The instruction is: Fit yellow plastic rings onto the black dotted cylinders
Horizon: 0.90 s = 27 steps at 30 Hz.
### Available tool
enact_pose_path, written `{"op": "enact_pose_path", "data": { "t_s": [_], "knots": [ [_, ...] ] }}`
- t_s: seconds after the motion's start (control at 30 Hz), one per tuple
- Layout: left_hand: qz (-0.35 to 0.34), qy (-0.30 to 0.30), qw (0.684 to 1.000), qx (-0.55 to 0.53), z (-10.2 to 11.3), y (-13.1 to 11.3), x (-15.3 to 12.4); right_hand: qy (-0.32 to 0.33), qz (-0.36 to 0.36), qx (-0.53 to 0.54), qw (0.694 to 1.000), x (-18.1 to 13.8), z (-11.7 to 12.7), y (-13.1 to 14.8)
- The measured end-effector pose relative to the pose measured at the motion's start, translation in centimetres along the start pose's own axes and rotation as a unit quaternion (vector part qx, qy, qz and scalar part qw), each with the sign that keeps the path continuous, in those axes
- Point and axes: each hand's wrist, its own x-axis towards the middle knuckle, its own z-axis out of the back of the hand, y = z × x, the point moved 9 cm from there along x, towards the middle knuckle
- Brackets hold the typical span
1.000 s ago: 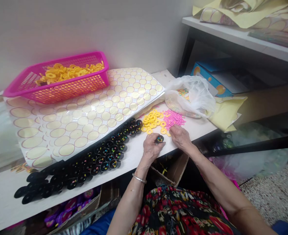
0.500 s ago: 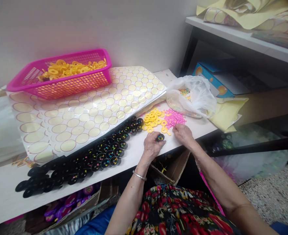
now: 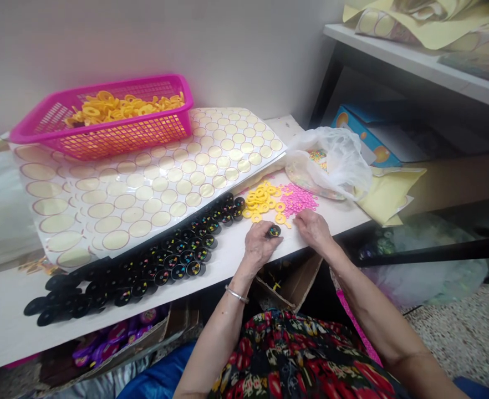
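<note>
My left hand (image 3: 260, 243) is closed around a small round black cup (image 3: 274, 231), its open top facing up with tiny coloured bits inside. To the right, my right hand (image 3: 313, 229) has its fingertips pinched together at the near edge of a pile of small pink beads (image 3: 298, 198); anything between them is too small to make out. Yellow plastic rings (image 3: 261, 198) lie in a heap just beyond my left hand. Rows of similar black cups (image 3: 170, 261) stand left of it, many with coloured bits inside.
A pink basket (image 3: 123, 138) of yellow ring pieces rests on sheets of round stickers (image 3: 144, 194). Behind my right hand sits a white plastic bag (image 3: 336, 160) with coloured beads. Below the table edge is an open cardboard box (image 3: 298, 288). A shelf (image 3: 394, 55) rises at right.
The camera view has shifted slightly. Both hands stay in nearly the same place, the left still on the black cup and the right still pinched by the pink beads.
</note>
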Motion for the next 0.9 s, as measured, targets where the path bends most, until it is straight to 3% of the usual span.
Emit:
{"op": "enact_pose_path", "data": {
  "t_s": [0.17, 0.27, 0.37, 0.8, 0.9],
  "knots": [
    [-0.002, 0.000, 1.000, 0.001, -0.1, -0.1, 0.0, -0.046, 0.027, 0.037, 0.998, -0.8, 0.5, 0.7],
    [0.003, 0.001, 1.000, 0.004, -0.1, -0.1, -0.1, -0.075, 0.105, 0.147, 0.981, -1.6, 1.8, 3.1],
    [0.005, 0.003, 1.000, 0.007, -0.2, -0.2, -0.1, -0.051, 0.175, 0.187, 0.965, -2.3, 2.4, 6.0],
    [-0.005, 0.003, 1.000, 0.007, -0.1, -0.4, -0.2, 0.055, 0.207, -0.054, 0.975, -2.3, 1.6, 9.6],
    [-0.016, -0.002, 1.000, 0.002, -0.1, -0.5, -0.2, 0.071, 0.207, -0.059, 0.974, -2.1, 1.5, 9.9]
  ]
}}
